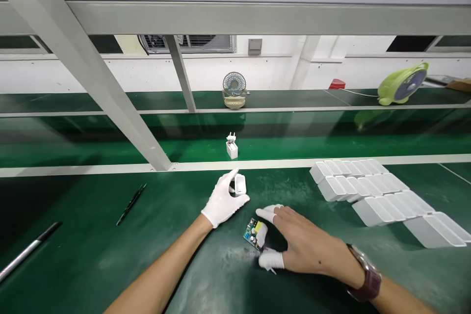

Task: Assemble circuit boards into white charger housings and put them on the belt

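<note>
My left hand (226, 199), in a white glove, curves its thumb and fingers around a small white plastic case (240, 184) at the bench's middle. My right hand (294, 240) wears white finger covers and a watch. Its thumb and fingers hold a small green circuit board (251, 231) with a yellow component. Part of the board is covered by a white fingertip. Beyond my left hand stands another white case (231, 149) with a plug piece on top. To the right, white plastic cases (379, 208) sit in several slanted rows.
Black tweezers (131, 204) and a silver-and-black pen-like tool (29, 251) lie on the green bench at left. A grey frame post (110, 91) slants down to the bench edge. A small fan (234, 89) and a green fan (402, 84) stand behind.
</note>
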Action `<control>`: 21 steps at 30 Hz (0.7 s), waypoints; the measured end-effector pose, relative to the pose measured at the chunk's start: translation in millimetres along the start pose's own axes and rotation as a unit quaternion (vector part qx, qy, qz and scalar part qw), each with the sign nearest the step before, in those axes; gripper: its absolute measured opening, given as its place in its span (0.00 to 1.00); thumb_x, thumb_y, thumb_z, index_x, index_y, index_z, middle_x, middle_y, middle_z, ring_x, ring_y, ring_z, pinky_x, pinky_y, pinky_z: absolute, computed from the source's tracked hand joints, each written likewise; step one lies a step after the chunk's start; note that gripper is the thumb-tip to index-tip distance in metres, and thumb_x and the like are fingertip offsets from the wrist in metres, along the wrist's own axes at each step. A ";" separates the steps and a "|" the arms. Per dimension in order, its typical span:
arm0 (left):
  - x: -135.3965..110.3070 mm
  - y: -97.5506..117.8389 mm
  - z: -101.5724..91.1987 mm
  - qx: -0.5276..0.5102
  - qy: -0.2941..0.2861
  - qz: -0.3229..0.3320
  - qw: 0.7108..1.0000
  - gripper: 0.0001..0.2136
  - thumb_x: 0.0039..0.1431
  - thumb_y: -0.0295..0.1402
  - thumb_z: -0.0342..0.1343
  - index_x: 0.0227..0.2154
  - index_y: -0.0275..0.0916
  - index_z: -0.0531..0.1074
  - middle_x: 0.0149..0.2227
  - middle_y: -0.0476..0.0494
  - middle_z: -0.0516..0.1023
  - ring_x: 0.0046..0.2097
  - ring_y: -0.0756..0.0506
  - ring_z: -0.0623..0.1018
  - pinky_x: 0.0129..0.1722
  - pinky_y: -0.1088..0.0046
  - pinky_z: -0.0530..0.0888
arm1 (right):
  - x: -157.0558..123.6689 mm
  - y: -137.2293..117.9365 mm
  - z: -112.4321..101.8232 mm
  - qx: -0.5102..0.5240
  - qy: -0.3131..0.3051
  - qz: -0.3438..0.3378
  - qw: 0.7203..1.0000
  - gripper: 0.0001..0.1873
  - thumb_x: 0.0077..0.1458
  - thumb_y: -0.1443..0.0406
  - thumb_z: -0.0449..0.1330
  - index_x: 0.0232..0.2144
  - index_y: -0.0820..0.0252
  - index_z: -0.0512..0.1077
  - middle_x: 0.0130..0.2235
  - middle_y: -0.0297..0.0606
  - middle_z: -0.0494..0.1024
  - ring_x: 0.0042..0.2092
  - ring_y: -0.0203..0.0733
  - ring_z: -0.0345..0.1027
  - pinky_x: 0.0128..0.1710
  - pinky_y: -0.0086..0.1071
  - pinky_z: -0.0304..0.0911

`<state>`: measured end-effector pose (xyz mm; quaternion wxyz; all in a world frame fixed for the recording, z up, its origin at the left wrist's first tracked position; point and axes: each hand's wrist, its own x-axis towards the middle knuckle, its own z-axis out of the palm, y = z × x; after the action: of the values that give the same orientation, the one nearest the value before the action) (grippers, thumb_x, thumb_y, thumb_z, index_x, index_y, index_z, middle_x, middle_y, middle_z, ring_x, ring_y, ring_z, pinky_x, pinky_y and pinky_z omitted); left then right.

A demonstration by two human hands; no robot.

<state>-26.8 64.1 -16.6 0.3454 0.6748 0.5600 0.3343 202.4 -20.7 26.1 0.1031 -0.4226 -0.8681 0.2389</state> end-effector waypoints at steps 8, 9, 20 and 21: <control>-1.4 0.4 2.9 0.039 0.006 -0.019 0.999 0.42 0.44 0.34 0.69 0.64 0.40 0.61 0.55 0.39 0.70 0.41 0.45 0.76 0.50 0.60 0.75 | -6.1 7.2 51.0 -0.082 0.100 -0.064 0.990 0.17 0.57 0.61 0.63 0.47 0.63 0.72 0.51 0.54 0.73 0.57 0.64 0.65 0.59 0.60 0.62; -1.5 0.5 3.1 0.047 0.009 -0.017 0.999 0.41 0.44 0.35 0.70 0.63 0.40 0.62 0.54 0.39 0.71 0.41 0.45 0.76 0.49 0.59 0.75 | -5.1 9.4 50.5 -0.081 0.121 -0.069 0.987 0.16 0.58 0.64 0.61 0.48 0.63 0.71 0.50 0.54 0.74 0.57 0.62 0.65 0.59 0.59 0.63; -0.6 5.2 4.1 0.107 0.019 -0.008 0.994 0.36 0.45 0.36 0.69 0.59 0.40 0.66 0.48 0.41 0.75 0.41 0.43 0.77 0.48 0.58 0.75 | -6.7 33.1 33.3 0.005 0.107 -0.126 0.986 0.31 0.60 0.71 0.55 0.64 0.62 0.56 0.52 0.49 0.74 0.62 0.54 0.62 0.64 0.51 0.60; -0.8 4.9 4.2 0.110 0.018 -0.009 0.994 0.36 0.46 0.36 0.69 0.60 0.40 0.66 0.48 0.41 0.75 0.41 0.43 0.77 0.49 0.57 0.75 | -5.4 33.5 33.1 0.014 0.113 -0.131 0.985 0.32 0.60 0.72 0.56 0.65 0.62 0.55 0.52 0.49 0.74 0.61 0.53 0.62 0.63 0.51 0.59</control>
<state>-20.8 62.2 -14.8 0.2622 0.6971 0.6058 0.2797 216.1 -18.1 -19.3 0.2369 -0.3285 -0.8951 0.1865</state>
